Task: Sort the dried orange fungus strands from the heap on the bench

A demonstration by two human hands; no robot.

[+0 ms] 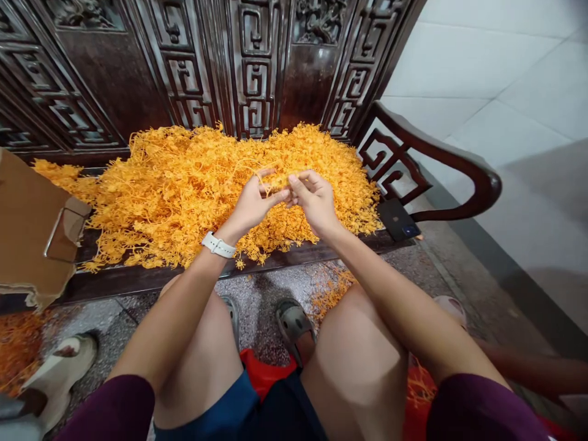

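A wide heap of yellow-orange plastic flower sprigs (174, 196), thin stems with small star-shaped heads, covers the seat of a dark wooden bench. Just above the heap, my left hand (255, 202) and my right hand (316, 199) meet at the fingertips. Between them is one orange sprig (277, 181), its thin stem curling by my left fingers. My left thumb and fingers close round its left part. On its right end, my right thumb and forefinger pinch. Fingers cover some of the sprig, and it blends with the heap behind. My left wrist wears a pale watch band (218, 245).
A torn cardboard box (37, 226) stands at the left. Near the curved armrest (459, 165) lies a dark phone (397, 219). Loose orange pieces (335, 294) are on the floor. Another person's arm (528, 367) shows at right, and a sandalled foot (64, 373) at left.
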